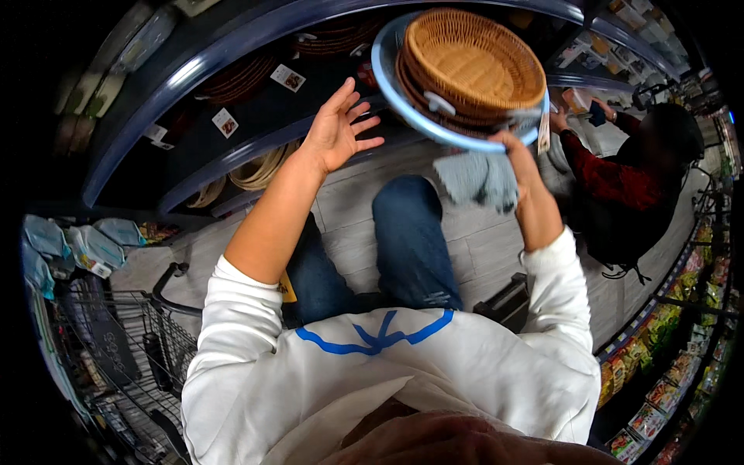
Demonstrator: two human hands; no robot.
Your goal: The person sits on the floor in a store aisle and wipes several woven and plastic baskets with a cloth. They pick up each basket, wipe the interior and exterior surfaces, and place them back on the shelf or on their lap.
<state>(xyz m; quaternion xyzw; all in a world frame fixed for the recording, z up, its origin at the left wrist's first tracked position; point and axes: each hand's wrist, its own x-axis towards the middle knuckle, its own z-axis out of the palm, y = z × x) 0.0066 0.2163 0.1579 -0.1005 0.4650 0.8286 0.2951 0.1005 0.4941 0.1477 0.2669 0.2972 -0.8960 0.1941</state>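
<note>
Here's the right hand (523,167), arm stretched forward, fingers closed on the near right rim of a blue basin (385,68); a blurred grey cloth (480,182) hangs just beside it, and whether it's gripped I can't tell. The left hand (333,138) is up, fingers spread, holding nothing, apart from the rim. Tilted in the basin sit stacked wicker baskets (474,66), tan on top, with a pale tag (544,130) at the right. Beyond, small printed cards (225,122), illegible, dot the dark shelf (186,151).

Far, right of centre, a tilted light-blue basin (384,71) holds stacked wicker baskets, a tan basket (474,66) topping dark brown ones (417,94); a grey cloth (476,181) hangs nearer.
</note>
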